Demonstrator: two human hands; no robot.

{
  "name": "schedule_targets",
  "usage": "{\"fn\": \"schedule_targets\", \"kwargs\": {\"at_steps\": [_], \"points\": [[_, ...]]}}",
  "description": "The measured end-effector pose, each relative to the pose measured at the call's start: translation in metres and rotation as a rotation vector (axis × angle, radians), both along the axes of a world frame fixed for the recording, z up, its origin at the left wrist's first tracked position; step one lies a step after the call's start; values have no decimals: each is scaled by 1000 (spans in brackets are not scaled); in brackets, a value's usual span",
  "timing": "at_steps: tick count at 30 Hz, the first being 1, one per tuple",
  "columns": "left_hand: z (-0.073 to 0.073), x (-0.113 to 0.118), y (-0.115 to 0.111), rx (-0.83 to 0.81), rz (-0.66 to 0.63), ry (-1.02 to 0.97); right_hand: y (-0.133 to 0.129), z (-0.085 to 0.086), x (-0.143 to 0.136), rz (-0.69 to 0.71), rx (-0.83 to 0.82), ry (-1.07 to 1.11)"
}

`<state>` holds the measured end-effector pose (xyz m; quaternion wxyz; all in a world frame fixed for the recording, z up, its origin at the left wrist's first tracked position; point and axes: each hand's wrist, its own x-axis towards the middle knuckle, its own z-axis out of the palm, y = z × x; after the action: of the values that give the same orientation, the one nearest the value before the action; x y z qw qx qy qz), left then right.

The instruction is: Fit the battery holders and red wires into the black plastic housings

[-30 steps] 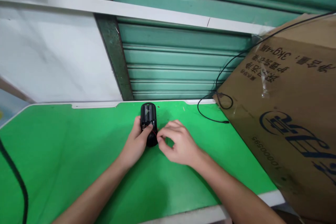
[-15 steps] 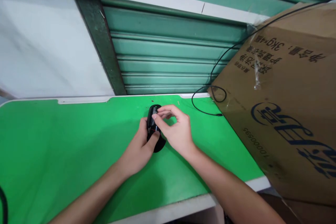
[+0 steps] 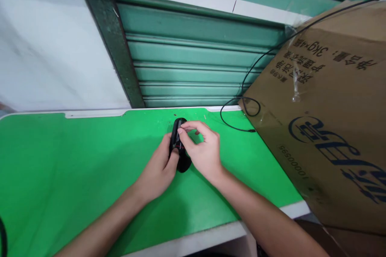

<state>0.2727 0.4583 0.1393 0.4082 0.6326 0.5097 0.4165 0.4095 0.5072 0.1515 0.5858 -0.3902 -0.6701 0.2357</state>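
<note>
On green mat (image 3: pixel 75 176): black housing (image 3: pixel 180 156), gripped by left hand (image 3: pixel 158 170); right hand (image 3: pixel 202 152) pinching top edge. Best kept steady, pinch light.

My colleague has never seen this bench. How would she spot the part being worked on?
Find the green mat on the bench. Near its far edge, both hands meet on a small black part. It is the only black, rounded thing lying on the mat, with a thin red wire showing.

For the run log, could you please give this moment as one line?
left hand: grips black cylindrical device | right hand: fingertips pinch at its top | surface: green mat | nearby: cardboard box, black cable
</note>
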Motion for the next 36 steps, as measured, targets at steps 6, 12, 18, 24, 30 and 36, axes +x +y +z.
{"fn": "schedule_targets", "kwargs": {"at_steps": [6,12,18,24,30,36], "points": [[2,1,1,0,25,32,2,-2,-1,98,-30,89],[7,-3,1,17,72,51,5,0,8,151,45,-35],[8,-12,3,23,142,68,8,-1,17,300,220,-313],[8,-12,2,50,110,68,9,-5,18,269,273,-423],[10,-11,1,52,89,64,7,-8,18,238,323,-445],[6,-12,3,32,107,49,7,-9,15,194,364,-471]]}}
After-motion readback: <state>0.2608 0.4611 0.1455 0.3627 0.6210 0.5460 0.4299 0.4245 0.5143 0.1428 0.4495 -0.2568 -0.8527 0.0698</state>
